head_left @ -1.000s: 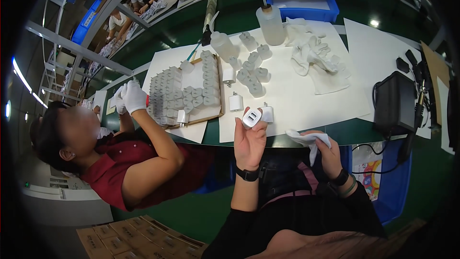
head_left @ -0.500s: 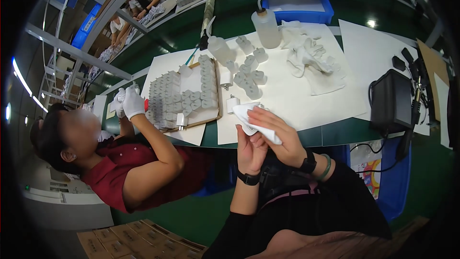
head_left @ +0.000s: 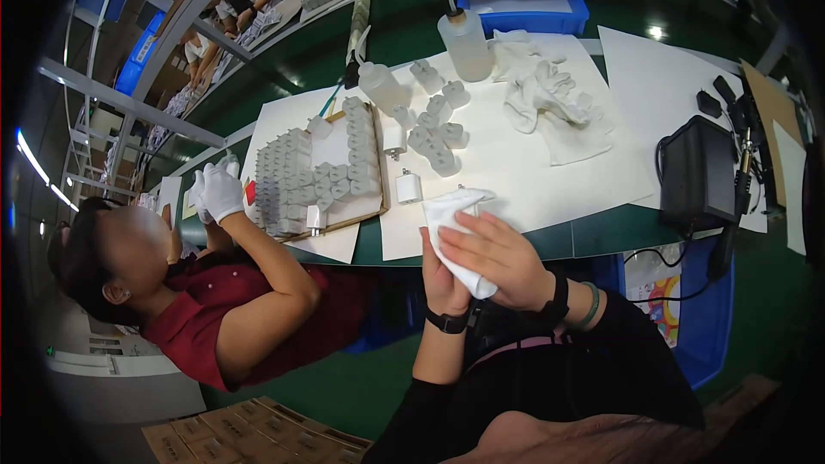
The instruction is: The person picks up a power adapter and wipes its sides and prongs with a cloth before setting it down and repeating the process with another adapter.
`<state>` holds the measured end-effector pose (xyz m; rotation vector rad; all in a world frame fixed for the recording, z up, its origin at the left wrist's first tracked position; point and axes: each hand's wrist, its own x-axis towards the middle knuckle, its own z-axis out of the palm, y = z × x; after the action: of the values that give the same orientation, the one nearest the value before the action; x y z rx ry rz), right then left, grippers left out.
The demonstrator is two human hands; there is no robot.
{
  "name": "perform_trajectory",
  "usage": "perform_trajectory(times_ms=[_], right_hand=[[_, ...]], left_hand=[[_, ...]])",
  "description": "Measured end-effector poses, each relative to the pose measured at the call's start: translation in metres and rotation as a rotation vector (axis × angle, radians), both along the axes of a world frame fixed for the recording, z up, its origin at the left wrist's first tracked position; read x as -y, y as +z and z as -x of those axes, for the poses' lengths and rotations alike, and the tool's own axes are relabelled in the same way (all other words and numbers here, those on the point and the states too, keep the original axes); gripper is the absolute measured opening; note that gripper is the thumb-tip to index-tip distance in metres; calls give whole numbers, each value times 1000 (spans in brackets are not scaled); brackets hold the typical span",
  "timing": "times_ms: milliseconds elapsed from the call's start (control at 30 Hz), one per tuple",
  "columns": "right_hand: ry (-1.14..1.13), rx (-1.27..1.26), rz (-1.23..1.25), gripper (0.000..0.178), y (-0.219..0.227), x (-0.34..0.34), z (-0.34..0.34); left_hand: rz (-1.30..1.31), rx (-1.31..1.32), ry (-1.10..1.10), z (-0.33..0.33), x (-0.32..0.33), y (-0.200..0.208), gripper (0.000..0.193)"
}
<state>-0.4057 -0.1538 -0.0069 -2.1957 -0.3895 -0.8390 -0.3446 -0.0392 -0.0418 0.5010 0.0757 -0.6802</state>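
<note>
Cloth (head_left: 443,210), white and folded, is held between the person's two hands, just over the near edge of the table (head_left: 593,236). It is gripped by the right hand (head_left: 503,259), whose fingers are laid nearly straight across it. Against its other side the left hand (head_left: 442,285) is cupped, thumb raised along the edge; most of its fingers are covered, so whether anything is grasped in it cannot be told. Dark bands are worn on both wrists, and a green bangle (head_left: 591,305) on the right one.

Just beyond the hands, a white charger (head_left: 408,187) is set on a white sheet (head_left: 550,198), with a second charger (head_left: 394,142) behind it. Farther back, a loose cluster of chargers (head_left: 438,142) is gathered near two squeeze bottles, and crumpled white gloves (head_left: 550,99) are spread to their right.

To the left, a shallow tray (head_left: 328,150) is partly filled with packed rows of chargers. Beside it a co-worker in a red shirt (head_left: 258,309) is seated, both white-gloved hands (head_left: 219,189) raised together. At the far right, a black box-shaped device (head_left: 700,172) is placed near cables.
</note>
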Motion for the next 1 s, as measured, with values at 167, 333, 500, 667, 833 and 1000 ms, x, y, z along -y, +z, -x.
perform_trajectory(times_ms=[167, 333, 500, 667, 833, 1000], right_hand=[[-95, 30, -34, 34, -8, 2, -6], [332, -85, -331, 28, -29, 16, 22], [235, -717, -1249, 30, -24, 32, 37], [-29, -231, -1137, 32, 0, 24, 13], [-33, -4, -285, 33, 9, 13, -7], [-57, -91, -18, 34, -4, 6, -3]], left_hand=[[136, -28, -165, -9, -9, -23, 52], [92, -102, -53, -9, 0, -3, 48], [631, -213, -210, -13, -7, -5, 46], [570, -218, -176, -6, -5, -3, 46], [60, -287, 117, 7, 22, 50, 46], [538, -2, -174, -12, -17, -18, 46]])
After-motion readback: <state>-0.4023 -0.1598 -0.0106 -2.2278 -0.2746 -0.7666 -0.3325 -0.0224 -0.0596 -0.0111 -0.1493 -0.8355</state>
